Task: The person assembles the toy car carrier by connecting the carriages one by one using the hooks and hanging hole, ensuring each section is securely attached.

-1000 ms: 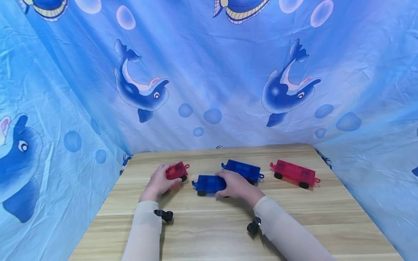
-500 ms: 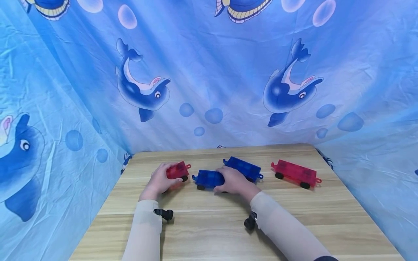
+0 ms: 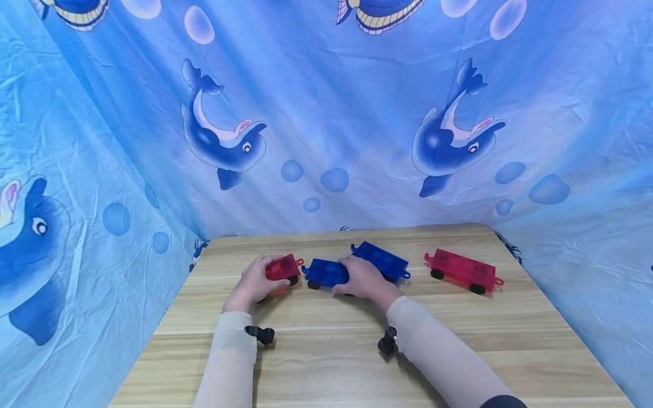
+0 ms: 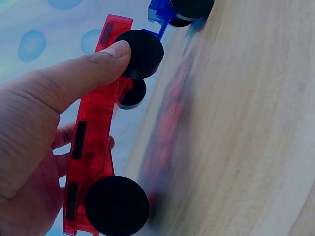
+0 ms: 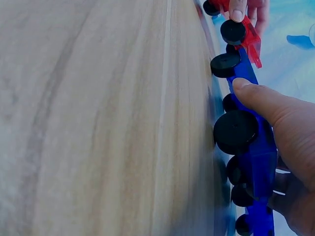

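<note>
My left hand (image 3: 252, 284) grips a translucent red toy train car (image 3: 279, 268) from its far side and end. In the left wrist view the thumb presses by a black wheel (image 4: 142, 53), with the fingers behind the body. My right hand (image 3: 365, 277) holds a blue toy train car (image 3: 325, 272), its thumb along the near side (image 5: 263, 142). The blue car's hook (image 3: 304, 269) is right at the loop (image 3: 300, 262) on the red car's end. Part of each held car is hidden by the hand.
Another blue car (image 3: 384, 260) stands at an angle just behind the right hand. A second red car (image 3: 460, 268) is farther right on the wooden table (image 3: 326, 362). A blue curtain (image 3: 326, 124) with dolphins hangs around the table's back and sides.
The right hand has moved the blue car away from the body, closer to the red car's loop. The red car has shifted slightly right. The rear blue car has shifted back and turned a little.
</note>
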`<act>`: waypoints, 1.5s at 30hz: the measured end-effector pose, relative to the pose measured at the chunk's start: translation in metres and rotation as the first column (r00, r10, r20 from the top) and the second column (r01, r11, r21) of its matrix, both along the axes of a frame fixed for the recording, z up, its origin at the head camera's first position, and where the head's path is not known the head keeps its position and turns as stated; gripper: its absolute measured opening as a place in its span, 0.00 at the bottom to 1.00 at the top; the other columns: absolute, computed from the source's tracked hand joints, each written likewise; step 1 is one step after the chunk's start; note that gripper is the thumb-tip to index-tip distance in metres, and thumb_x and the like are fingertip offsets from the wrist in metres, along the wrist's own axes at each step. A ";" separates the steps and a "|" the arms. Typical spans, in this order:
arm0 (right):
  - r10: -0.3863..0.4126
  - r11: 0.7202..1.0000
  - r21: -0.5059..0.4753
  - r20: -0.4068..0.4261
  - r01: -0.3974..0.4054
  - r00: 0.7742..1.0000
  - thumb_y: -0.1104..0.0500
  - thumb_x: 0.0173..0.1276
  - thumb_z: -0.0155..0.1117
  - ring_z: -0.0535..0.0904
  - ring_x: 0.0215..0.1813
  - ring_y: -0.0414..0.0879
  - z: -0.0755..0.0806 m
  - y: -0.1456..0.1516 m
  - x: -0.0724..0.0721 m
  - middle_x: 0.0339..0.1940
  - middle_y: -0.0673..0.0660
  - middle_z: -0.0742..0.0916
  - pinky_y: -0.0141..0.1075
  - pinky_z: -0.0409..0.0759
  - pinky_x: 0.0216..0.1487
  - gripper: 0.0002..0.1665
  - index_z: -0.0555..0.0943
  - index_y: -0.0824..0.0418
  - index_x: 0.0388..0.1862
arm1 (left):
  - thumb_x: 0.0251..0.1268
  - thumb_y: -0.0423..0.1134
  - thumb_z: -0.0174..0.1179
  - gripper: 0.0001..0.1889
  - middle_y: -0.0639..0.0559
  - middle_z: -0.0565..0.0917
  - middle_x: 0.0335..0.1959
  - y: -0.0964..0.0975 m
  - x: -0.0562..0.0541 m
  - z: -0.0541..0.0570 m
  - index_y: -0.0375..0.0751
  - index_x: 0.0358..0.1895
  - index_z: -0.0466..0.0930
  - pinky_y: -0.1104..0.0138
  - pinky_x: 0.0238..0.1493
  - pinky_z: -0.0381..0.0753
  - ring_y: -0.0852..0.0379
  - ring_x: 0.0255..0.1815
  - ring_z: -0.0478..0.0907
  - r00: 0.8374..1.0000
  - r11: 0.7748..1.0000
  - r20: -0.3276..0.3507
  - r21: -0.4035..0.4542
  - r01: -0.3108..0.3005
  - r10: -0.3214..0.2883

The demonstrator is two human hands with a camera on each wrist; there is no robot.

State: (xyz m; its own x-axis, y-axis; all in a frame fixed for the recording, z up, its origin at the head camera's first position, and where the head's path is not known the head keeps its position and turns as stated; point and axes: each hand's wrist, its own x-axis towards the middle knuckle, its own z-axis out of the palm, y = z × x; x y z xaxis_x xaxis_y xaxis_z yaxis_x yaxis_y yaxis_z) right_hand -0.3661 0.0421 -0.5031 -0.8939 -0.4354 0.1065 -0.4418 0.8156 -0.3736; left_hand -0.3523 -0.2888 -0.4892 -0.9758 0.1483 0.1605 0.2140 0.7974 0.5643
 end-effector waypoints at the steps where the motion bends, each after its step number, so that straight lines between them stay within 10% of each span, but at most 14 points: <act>1: 0.000 1.000 0.002 -0.003 0.000 1.000 0.28 0.59 0.77 0.69 0.78 0.59 0.000 0.000 0.000 0.77 0.60 0.75 0.55 0.71 0.74 0.56 0.73 0.56 0.78 | 0.57 0.55 0.80 0.41 0.47 0.76 0.66 0.000 0.000 0.000 0.55 0.75 0.74 0.39 0.62 0.73 0.38 0.64 0.74 1.000 1.000 -0.001 -0.003 0.003 -0.003; 45: -0.017 1.000 0.020 0.014 0.017 1.000 0.29 0.59 0.76 0.68 0.79 0.59 0.001 -0.008 -0.004 0.78 0.61 0.73 0.56 0.70 0.75 0.55 0.72 0.55 0.79 | 0.57 0.52 0.80 0.40 0.44 0.78 0.62 0.007 0.002 0.002 0.53 0.74 0.75 0.42 0.63 0.66 0.38 0.62 0.76 0.999 0.997 0.004 -0.071 -0.037 0.038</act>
State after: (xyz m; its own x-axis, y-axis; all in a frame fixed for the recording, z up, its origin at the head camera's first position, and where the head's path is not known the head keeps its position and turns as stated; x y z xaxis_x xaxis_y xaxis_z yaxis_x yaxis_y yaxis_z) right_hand -0.3706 0.0338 -0.5020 -0.9027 -0.4218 0.0848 -0.4221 0.8305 -0.3635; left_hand -0.3501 -0.2813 -0.4867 -0.9817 0.1226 0.1458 0.1805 0.8430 0.5067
